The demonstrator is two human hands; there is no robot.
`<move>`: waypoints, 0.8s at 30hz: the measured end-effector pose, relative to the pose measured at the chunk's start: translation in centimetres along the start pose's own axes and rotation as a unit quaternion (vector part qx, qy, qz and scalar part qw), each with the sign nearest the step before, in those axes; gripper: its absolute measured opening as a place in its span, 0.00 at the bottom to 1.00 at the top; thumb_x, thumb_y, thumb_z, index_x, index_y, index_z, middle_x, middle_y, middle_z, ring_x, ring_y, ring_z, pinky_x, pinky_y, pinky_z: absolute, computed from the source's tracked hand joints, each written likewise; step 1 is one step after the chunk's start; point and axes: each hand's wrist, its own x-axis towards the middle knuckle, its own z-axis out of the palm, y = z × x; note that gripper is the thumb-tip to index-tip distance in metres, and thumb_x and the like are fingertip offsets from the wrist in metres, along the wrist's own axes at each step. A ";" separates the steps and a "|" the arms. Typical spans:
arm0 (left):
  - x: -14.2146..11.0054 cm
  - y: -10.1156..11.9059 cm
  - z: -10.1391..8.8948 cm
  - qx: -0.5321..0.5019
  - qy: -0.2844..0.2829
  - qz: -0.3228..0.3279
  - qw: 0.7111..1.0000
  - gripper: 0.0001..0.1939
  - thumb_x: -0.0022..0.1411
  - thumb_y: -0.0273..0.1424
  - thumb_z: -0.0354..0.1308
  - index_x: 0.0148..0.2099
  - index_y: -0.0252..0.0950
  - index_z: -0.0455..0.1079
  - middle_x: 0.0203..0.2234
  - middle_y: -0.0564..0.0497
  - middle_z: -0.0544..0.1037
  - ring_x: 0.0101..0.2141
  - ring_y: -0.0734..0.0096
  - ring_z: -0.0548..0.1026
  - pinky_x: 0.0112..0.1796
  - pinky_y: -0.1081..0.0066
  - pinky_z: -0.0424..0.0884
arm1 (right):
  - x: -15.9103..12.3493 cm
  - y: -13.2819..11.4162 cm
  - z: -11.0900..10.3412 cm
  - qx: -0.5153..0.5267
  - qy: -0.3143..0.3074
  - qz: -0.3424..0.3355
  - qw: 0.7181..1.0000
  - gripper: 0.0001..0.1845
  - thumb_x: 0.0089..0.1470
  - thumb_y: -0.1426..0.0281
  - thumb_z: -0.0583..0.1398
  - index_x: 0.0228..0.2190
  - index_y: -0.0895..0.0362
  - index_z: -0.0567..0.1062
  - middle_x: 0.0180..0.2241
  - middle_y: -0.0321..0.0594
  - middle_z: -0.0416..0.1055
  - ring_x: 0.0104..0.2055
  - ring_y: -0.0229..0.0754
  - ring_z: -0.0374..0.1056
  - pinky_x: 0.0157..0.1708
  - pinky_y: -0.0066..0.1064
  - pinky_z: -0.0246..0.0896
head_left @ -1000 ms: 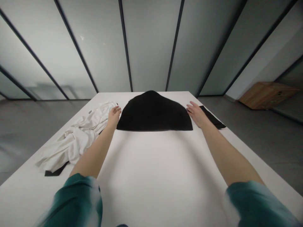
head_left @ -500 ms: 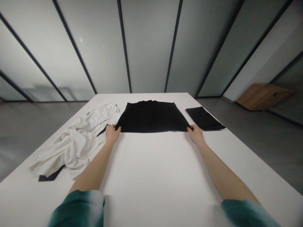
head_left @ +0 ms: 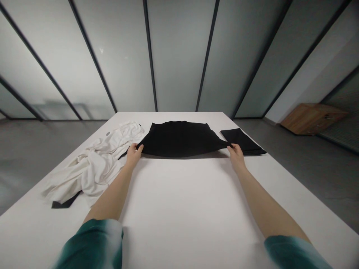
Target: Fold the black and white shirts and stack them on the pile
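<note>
Stretching smooth black cloth (head_left: 181, 139) between both hands (head_left: 134, 152)

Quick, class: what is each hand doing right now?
Left hand: closed, holding the black cloth.
Right hand: closed, holding its other near corner.

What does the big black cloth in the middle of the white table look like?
The wide black fabric piece looks plain, soft and matte. Its far edge is slightly wavy, with a corner at each end. It lies spread across the white table. The left hand and right hand pinch its near corners, pulling them outward.
</note>
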 end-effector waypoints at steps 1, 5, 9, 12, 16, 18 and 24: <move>-0.1 0.3 -0.2 0.033 0.002 0.002 0.999 0.13 0.58 0.44 0.53 0.30 0.40 0.60 0.20 0.56 0.63 0.25 0.69 0.65 0.29 0.70 0.60 | 0.1 0.0 -0.1 -0.011 -0.011 0.006 1.000 0.21 0.47 0.50 0.59 0.35 0.52 0.67 0.30 0.35 0.69 0.36 0.44 0.66 0.38 0.35 0.62; 0.1 1.4 -1.6 0.160 -0.040 0.000 0.986 0.11 0.57 0.41 0.53 0.28 0.41 0.61 0.21 0.52 0.69 0.28 0.63 0.70 0.31 0.67 0.62 | 0.3 -0.2 -1.3 -0.082 -0.122 0.040 0.988 0.17 0.44 0.55 0.61 0.32 0.51 0.65 0.24 0.32 0.69 0.27 0.42 0.65 0.29 0.32 0.60; 0.2 1.8 -4.4 0.212 -0.141 -0.008 0.967 0.12 0.55 0.43 0.53 0.32 0.40 0.67 0.22 0.51 0.72 0.29 0.61 0.72 0.31 0.67 0.63 | -0.6 -1.4 -3.9 -0.123 -0.226 0.091 0.962 0.18 0.44 0.60 0.62 0.36 0.51 0.65 0.22 0.31 0.70 0.22 0.41 0.65 0.23 0.31 0.57; -0.6 2.2 -7.2 0.218 -0.260 0.007 0.941 0.15 0.51 0.46 0.54 0.29 0.40 0.67 0.22 0.52 0.72 0.28 0.61 0.72 0.31 0.67 0.64 | -2.3 -2.6 -6.7 -0.143 -0.309 0.115 0.933 0.23 0.46 0.59 0.62 0.43 0.52 0.66 0.23 0.33 0.73 0.24 0.42 0.69 0.24 0.31 0.60; -2.0 2.9 -10.6 0.202 -0.394 -0.022 0.896 0.17 0.44 0.47 0.62 0.30 0.40 0.71 0.26 0.51 0.76 0.32 0.59 0.75 0.33 0.68 0.68 | -4.0 -4.1 -10.4 -0.193 -0.404 0.136 0.884 0.34 0.46 0.56 0.65 0.54 0.54 0.67 0.24 0.35 0.75 0.27 0.45 0.71 0.28 0.33 0.63; -1.8 3.0 -11.1 0.188 -0.408 -0.054 0.892 0.23 0.44 0.50 0.64 0.38 0.40 0.74 0.29 0.50 0.79 0.33 0.58 0.77 0.34 0.68 0.70 | -3.7 -4.2 -11.4 -0.195 -0.395 0.142 0.887 0.38 0.44 0.55 0.66 0.56 0.52 0.68 0.28 0.38 0.77 0.32 0.49 0.74 0.33 0.36 0.66; 2.2 2.0 -5.9 0.242 -0.287 -0.044 0.926 0.36 0.50 0.57 0.59 0.52 0.36 0.69 0.37 0.39 0.81 0.37 0.50 0.80 0.37 0.63 0.72 | 1.4 -2.0 -7.4 -0.159 -0.260 0.145 0.941 0.25 0.46 0.53 0.65 0.44 0.54 0.77 0.36 0.47 0.80 0.36 0.51 0.76 0.34 0.37 0.69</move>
